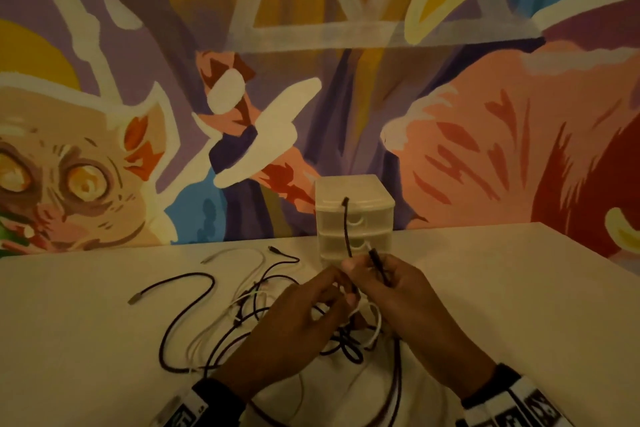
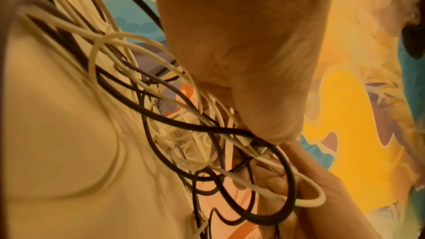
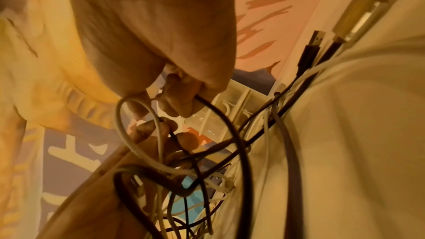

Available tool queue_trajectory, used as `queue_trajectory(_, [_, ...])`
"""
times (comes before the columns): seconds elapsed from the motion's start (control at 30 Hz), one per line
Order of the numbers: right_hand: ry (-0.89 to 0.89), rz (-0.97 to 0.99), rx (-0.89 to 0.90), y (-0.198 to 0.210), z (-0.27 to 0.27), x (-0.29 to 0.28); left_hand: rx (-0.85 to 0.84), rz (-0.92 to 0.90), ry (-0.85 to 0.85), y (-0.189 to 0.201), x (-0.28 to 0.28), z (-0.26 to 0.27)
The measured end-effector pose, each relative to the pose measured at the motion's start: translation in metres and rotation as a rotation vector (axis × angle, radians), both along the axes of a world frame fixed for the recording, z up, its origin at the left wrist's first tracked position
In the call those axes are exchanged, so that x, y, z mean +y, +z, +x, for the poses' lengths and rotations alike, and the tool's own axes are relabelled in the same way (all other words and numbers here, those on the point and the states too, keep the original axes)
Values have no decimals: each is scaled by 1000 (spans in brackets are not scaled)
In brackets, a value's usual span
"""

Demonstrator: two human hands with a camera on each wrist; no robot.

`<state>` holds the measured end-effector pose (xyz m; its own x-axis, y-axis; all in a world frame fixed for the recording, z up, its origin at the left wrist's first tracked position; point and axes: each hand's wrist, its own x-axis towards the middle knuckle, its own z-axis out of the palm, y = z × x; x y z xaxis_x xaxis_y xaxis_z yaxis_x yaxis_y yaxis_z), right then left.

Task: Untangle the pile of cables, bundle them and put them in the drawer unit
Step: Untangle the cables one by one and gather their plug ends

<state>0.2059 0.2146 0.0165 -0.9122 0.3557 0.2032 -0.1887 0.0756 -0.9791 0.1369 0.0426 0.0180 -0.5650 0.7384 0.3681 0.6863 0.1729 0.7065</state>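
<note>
A tangle of black and white cables (image 1: 249,315) lies on the white table (image 1: 502,288). My left hand (image 1: 341,291) is curled into the tangle's right side and grips its cables (image 2: 276,179) just above the table. Close beside it, my right hand (image 1: 360,270) pinches a black cable (image 1: 346,229) whose free end stands up in front of the drawer unit (image 1: 353,191). The right wrist view shows my right fingers (image 3: 184,101) closed round that black cable (image 3: 230,134), with a white loop (image 3: 138,143) near my left fingers. All three drawers of the translucent unit look closed.
Loose cable ends with plugs (image 1: 133,298) trail to the left and back of the table. A black USB plug (image 3: 315,43) lies on the table by the tangle. A painted mural wall (image 1: 311,45) stands right behind the table's far edge.
</note>
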Motion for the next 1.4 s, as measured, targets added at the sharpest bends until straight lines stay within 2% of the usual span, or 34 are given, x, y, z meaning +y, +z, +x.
queue_trajectory(0.1, [-35, 39, 45, 2, 4, 0, 6, -30, -5, -1, 2, 1])
queue_trajectory(0.2, [-114, 86, 164, 10, 8, 3, -8, -76, 13, -1, 1, -2])
queue_trajectory(0.37, [-388, -125, 531, 41, 24, 40, -44, -227, 18, -4, -1, -5])
queue_trajectory(0.47, [-475, -233, 616, 51, 30, 57, 41, -206, 76, -10, -2, -14])
queue_trajectory(0.6, [-422, -404, 513, 39, 22, 70, 86, -187, 150, -16, -6, -23])
queue_trajectory(0.77, [-409, -435, 355, 18, 7, 57, 114, -248, 78, -17, -6, -22])
queue_trajectory(0.87, [-377, -437, 287, 13, 5, 54, 95, -150, 107, -14, -5, -19])
queue_trajectory(0.93, [-246, -347, 141, 10, 5, 43, 88, -79, 134, -14, -4, -18])
queue_trajectory(1.0, [-60, -159, -29, 7, 6, 25, 111, -69, 148, -16, -4, -20])
queue_trajectory(1.07, [82, 50, -115, 4, 7, 12, 120, -87, 142, -20, -4, -22])
queue_trajectory(1.13, [107, 185, -96, 1, 6, 8, 119, -113, 122, -22, -3, -22])
queue_trajectory(1.3, [35, 313, -32, 1, 6, 12, 117, -160, 106, -26, -3, -23])
queue_trajectory(1.4, [-132, 192, 215, 13, 12, 13, 71, -153, 107, -24, -4, -23])
